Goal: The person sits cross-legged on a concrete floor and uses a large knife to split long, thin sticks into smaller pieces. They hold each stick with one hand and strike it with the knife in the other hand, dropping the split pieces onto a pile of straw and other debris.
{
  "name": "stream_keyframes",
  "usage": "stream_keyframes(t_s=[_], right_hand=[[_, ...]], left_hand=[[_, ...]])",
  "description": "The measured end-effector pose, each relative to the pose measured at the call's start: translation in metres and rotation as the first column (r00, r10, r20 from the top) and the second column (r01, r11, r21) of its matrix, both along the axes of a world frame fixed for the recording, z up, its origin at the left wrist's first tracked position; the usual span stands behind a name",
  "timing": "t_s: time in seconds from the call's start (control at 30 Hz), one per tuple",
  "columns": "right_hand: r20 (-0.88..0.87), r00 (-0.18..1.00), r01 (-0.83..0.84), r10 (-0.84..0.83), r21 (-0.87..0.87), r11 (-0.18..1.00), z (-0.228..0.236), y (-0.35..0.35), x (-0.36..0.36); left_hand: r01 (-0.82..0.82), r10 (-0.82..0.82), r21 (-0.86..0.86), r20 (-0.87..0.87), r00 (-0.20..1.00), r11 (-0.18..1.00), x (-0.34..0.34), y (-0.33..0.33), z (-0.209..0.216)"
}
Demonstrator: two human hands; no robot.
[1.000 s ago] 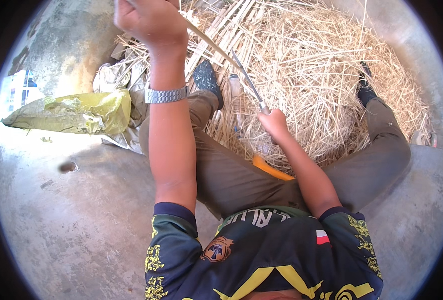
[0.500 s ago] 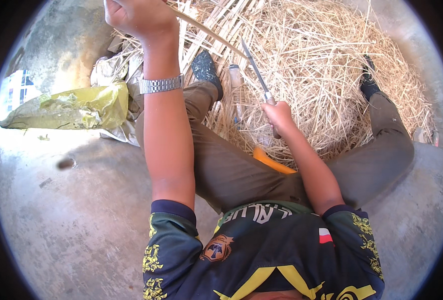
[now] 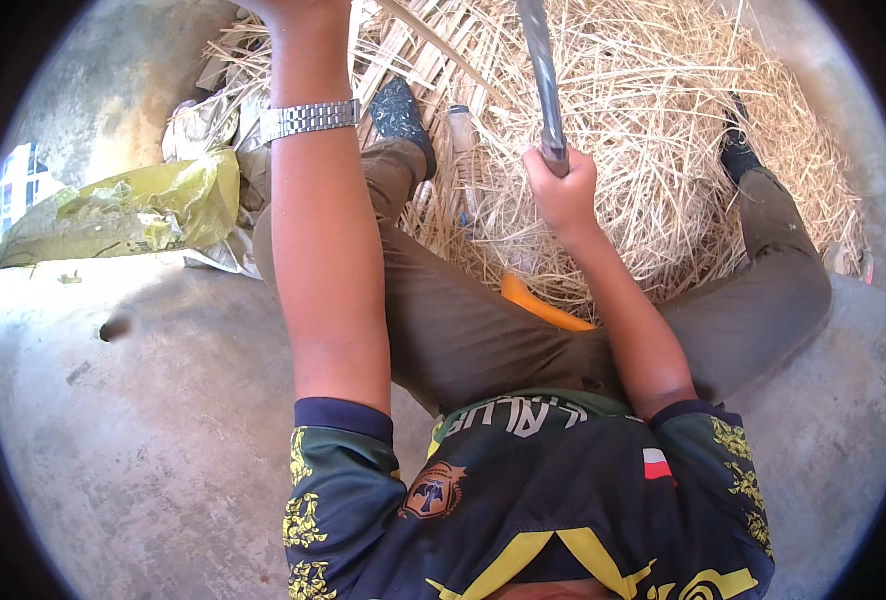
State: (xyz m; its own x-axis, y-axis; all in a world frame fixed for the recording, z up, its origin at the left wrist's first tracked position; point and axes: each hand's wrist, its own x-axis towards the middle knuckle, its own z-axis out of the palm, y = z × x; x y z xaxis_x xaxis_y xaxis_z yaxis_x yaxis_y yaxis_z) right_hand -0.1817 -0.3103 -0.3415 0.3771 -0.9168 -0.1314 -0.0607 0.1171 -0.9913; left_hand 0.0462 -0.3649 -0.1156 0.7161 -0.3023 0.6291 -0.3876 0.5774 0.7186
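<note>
My right hand is closed around the handle of a knife. Its blade points away from me and upward, with the tip cut off by the top edge. At the top left my left hand is mostly out of view, a metal watch on its wrist. A thin, pale bamboo strip slants from beside that hand toward the knife blade. The left fingers are hidden now, but the earlier frame shows them in a fist with the strip. The strip and blade look apart.
A large heap of pale shavings lies between my legs. Beside my left shoe is a clear plastic bottle. A yellow sack lies on the concrete floor. Something orange and curved rests at my lap.
The knife has swung from slanting left to pointing up and away, closer to the camera. My right hand rose slightly. My left hand has moved farther out past the top edge.
</note>
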Motion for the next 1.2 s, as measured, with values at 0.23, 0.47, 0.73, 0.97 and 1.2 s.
stream_keyframes(t_s=[0.23, 0.47, 0.73, 0.97, 1.2], right_hand=[[-0.583, 0.77, -0.062, 0.26, 0.338, 0.939, -0.116, -0.007, -0.016], [-0.329, 0.927, 0.007, 0.179, 0.494, 0.87, -0.086, -0.011, -0.012], [-0.073, 0.994, 0.077, -0.08, -0.043, 0.996, -0.023, 0.001, -0.001], [-0.657, 0.688, -0.085, 0.308, 0.349, 0.933, -0.105, -0.01, -0.018], [0.018, 0.977, -0.146, 0.214, 0.783, 0.605, -0.108, -0.022, -0.017]], left_hand=[[0.004, -0.004, 0.018, 0.039, 0.999, 1.0, -0.018, -0.001, 0.0], [0.069, -0.067, -0.036, 0.051, 0.996, 0.997, -0.003, -0.002, -0.001], [0.08, -0.077, -0.064, 0.056, 0.995, 0.995, 0.003, -0.011, -0.003], [0.202, -0.199, -0.068, 0.044, 0.979, 0.977, -0.005, -0.012, -0.005], [0.173, -0.175, -0.085, -0.012, 0.984, 0.981, -0.003, -0.014, -0.001]])
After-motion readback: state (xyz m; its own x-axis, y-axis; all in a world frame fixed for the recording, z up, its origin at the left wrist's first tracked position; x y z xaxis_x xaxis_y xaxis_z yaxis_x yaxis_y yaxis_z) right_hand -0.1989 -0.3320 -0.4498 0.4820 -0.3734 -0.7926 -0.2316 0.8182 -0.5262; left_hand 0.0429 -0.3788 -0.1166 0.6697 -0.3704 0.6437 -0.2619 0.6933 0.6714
